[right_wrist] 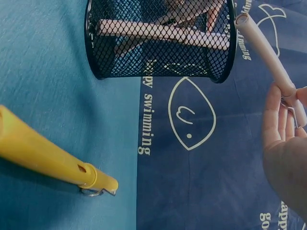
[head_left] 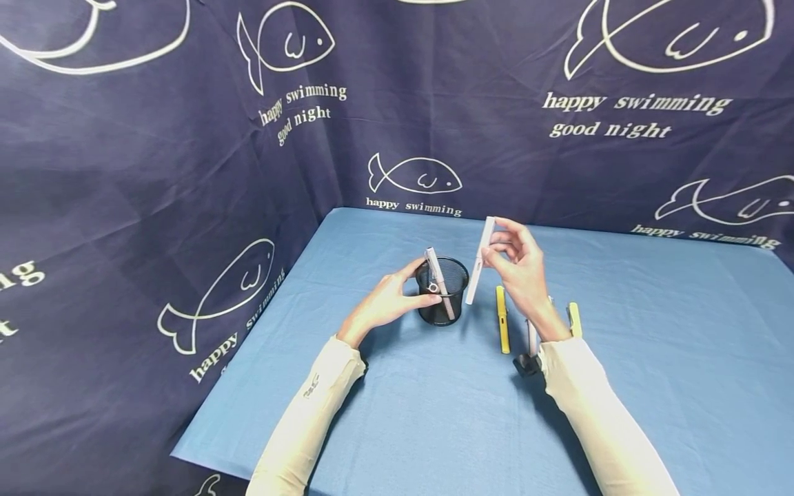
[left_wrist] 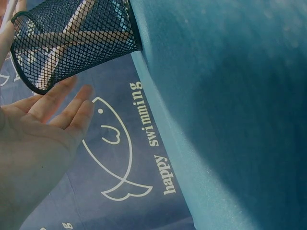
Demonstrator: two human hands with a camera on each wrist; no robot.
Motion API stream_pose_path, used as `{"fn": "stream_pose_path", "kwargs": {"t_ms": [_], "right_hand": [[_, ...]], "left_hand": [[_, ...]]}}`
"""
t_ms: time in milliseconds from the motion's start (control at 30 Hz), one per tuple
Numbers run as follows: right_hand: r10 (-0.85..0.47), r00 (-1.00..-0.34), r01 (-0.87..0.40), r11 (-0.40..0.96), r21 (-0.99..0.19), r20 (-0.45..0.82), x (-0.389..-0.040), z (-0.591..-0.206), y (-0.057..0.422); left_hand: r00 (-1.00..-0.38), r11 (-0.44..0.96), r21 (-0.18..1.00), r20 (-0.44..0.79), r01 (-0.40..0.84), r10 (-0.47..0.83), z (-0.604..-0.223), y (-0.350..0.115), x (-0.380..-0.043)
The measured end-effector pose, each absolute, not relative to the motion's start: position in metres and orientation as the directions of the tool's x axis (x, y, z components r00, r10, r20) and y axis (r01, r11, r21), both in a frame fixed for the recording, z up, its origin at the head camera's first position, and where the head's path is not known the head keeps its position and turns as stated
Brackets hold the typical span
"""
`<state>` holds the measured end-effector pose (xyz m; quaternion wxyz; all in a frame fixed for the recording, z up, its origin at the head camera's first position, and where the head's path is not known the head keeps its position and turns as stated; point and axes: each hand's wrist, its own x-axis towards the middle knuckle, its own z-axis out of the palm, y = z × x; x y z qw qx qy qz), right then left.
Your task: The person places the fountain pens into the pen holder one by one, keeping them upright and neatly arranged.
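A black mesh pen cup (head_left: 457, 304) stands on the blue cloth, with pale pens leaning inside it; one pale pen (head_left: 433, 259) sticks out above the rim. My left hand (head_left: 381, 303) holds the cup at its rim, thumb on the near side and index finger behind. Just right of the cup, my right hand (head_left: 520, 267) pinches a pale capped pen (head_left: 475, 279) between thumb and fingers. That pen (right_wrist: 263, 47) slants in the air, its lower end beside the cup's opening in the right wrist view. The left wrist view shows crossed pens through the mesh (left_wrist: 91, 36).
A yellow pen (head_left: 502, 324) lies on the cloth right of the cup. Another yellow pen (head_left: 575, 317) and a pale pen (head_left: 531, 336) are partly hidden by my right wrist. Dark patterned fabric (head_left: 496, 158) hangs behind the table and along its left.
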<state>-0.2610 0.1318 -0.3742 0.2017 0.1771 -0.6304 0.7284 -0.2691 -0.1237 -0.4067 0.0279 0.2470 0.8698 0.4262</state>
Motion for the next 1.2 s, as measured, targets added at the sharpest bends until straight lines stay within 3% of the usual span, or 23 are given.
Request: {"fn": "stream_pose_path", "kwargs": {"t_ms": [1200], "right_hand": [[0.145, -0.841, -0.54, -0.226, -0.81, 0.521, -0.271, -0.368, 0.112]], "left_hand": [[-0.889, 0.539, 0.755, 0.127, 0.374, 0.44, -0.407, -0.124, -0.269]]}}
